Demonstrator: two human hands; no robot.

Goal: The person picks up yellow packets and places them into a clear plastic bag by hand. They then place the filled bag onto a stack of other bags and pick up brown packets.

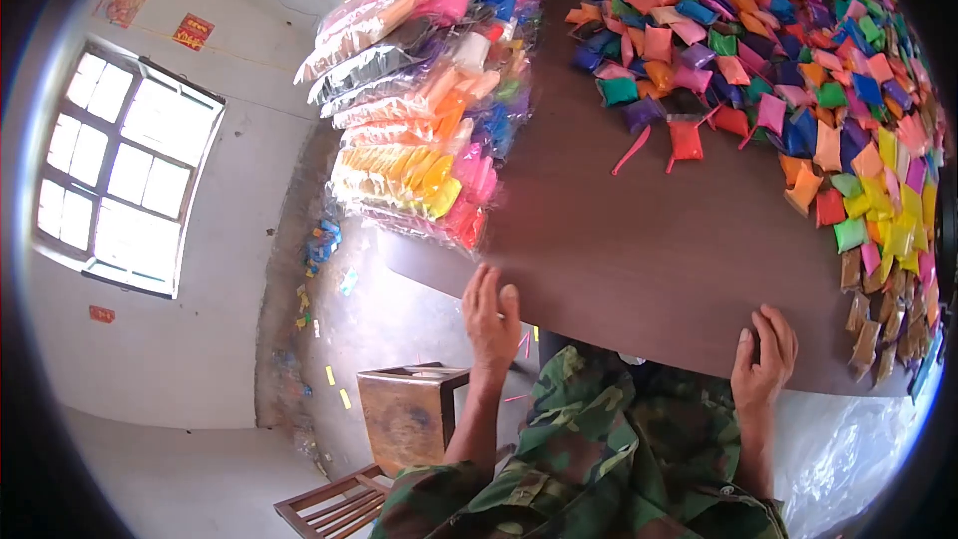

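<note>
My left hand (490, 317) is at the near edge of the dark brown table (629, 250), fingers stretched out and holding nothing. Farther right along the same edge, my right hand (764, 351) rests on the tabletop, also open. Beyond my left hand rises a pile of clear bags (399, 170) packed with coloured packets. A large heap of small coloured packets (738, 60) covers the far and right side of the table. In front of the heap lie a red packet (686, 139) and a thin pink plastic stick (631, 151).
Brown packets (868, 334) lie near the table's right corner. A wooden stool (404, 417) and a slatted wooden chair (339, 507) stand to the left. Scraps litter the floor (374, 339). Clear plastic sheeting (848, 449) hangs at the lower right.
</note>
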